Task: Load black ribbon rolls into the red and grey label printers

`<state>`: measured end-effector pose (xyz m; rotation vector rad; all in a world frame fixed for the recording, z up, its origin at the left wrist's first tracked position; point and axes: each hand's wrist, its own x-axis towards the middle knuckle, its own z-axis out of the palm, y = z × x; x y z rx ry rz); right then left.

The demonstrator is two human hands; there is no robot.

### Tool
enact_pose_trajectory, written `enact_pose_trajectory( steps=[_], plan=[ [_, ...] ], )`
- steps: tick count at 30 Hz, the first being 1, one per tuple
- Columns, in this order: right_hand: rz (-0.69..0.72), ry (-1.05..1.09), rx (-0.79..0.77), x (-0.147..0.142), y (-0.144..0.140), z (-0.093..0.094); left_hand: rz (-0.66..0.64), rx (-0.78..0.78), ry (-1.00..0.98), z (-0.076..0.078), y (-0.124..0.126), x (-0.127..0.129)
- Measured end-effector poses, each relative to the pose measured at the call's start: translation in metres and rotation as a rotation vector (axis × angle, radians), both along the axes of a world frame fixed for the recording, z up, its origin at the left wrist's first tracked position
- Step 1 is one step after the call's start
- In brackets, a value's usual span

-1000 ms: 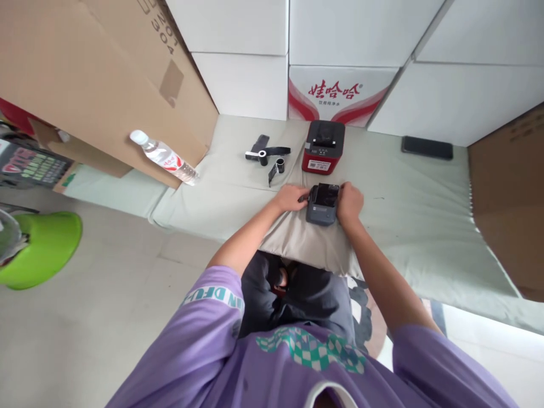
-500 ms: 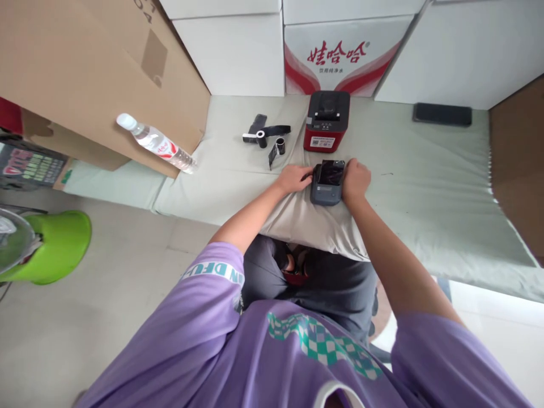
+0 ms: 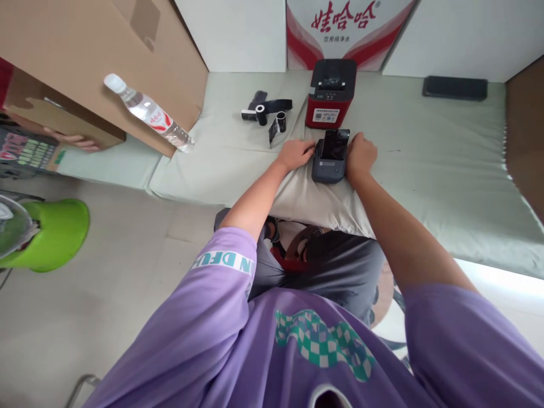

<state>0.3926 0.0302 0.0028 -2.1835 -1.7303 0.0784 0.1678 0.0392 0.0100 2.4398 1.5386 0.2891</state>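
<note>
Purple cloth is worn nearest, as a short-sleeved shirt (image 3: 212, 306), with dark grey trousers (image 3: 340, 260) seen between it and the grip. Low and well to the left of the grip, a green stool (image 3: 59, 235) is seen on the floor. At the grip, a small dark grey device (image 3: 328, 170) is flanked by both hands on a pale green cloth cover (image 3: 425, 170), its front edge turned nearest. Its left side is met by the curled fingers of the left hand (image 3: 293, 154), its right side by the bent right hand (image 3: 361, 156); whether either hand is closed on it cannot be told. From its top, a glossy black piece (image 3: 336, 143) is raised. Just beyond the grip to the left, a small black roll (image 3: 281, 122) is placed, and past it a black roll with a white end (image 3: 260, 117). Straight beyond the grip, a red and black printer (image 3: 331, 105) is stood. Farther left, a bottle (image 3: 153, 116) is seen by a cardboard box (image 3: 182, 62); farther right, a black flat object (image 3: 454, 88) is laid. Farthest, a white box with red lettering (image 3: 340, 34) is set behind the printer.
</note>
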Motion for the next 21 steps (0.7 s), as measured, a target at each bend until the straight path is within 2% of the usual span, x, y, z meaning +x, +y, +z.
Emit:
enact_pose_trajectory(
  steps=[8,12,16,21],
  plan=[
    [-0.033,-0.033,-0.051,-0.001,-0.002,0.007,-0.005,-0.001,-0.052,-0.003,0.0,0.002],
    [-0.043,-0.018,-0.014,0.0,-0.002,0.005,-0.01,-0.004,-0.107,-0.002,-0.024,-0.009],
    [-0.029,-0.011,-0.004,0.002,-0.002,0.003,-0.093,0.041,-0.112,-0.003,-0.053,-0.029],
    [-0.034,-0.002,0.021,0.001,-0.005,0.006,-0.124,0.058,-0.055,-0.002,-0.058,-0.036]
  ],
)
